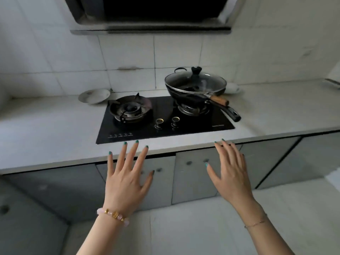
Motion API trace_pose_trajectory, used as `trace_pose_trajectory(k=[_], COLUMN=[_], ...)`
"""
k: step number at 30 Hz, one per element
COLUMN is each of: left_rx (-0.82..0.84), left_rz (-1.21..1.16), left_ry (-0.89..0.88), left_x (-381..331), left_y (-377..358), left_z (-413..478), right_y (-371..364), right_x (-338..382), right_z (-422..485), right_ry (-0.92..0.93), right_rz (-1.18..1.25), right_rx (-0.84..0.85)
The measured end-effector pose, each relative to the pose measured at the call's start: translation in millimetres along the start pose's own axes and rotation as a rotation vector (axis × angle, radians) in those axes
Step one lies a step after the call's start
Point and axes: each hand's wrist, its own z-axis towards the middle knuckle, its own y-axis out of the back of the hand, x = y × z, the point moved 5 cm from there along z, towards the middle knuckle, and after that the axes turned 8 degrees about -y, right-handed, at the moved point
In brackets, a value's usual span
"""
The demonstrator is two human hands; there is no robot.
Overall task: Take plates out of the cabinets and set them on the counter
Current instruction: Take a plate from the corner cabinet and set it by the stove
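Plates are in neither hand. The left hand (127, 173) and right hand (231, 168) are held out flat over the front edge of the table (55, 129), fingers (131, 153) straight and spread, gripping nothing. Whether they touch the edge I cannot tell.

Under the table the cabinet doors (191, 179) are all closed, so nothing inside them shows. One white plate (93, 96) lies on the table by the back wall, left of the stove (165, 115). Another white dish (232, 88) peeks out behind the lidded wok (195, 87) on the right burner. Whether either came from the cabinets I cannot say.

To my eye most of the job is left. A door has to be opened, plates lifted out, and each one set down on the table beside the stove.
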Motion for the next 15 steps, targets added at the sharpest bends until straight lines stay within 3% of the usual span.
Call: trace_pose_trajectory(k=[15], left_rx=[0.042], left_rz=[-0.063], left_ry=[-0.463], left_x=[-260], left_y=[-78], left_z=[142], right_y=[98], right_x=[-246], right_z=[27], right_ry=[-0.372], right_rz=[-0.066], right_rx=[-0.215])
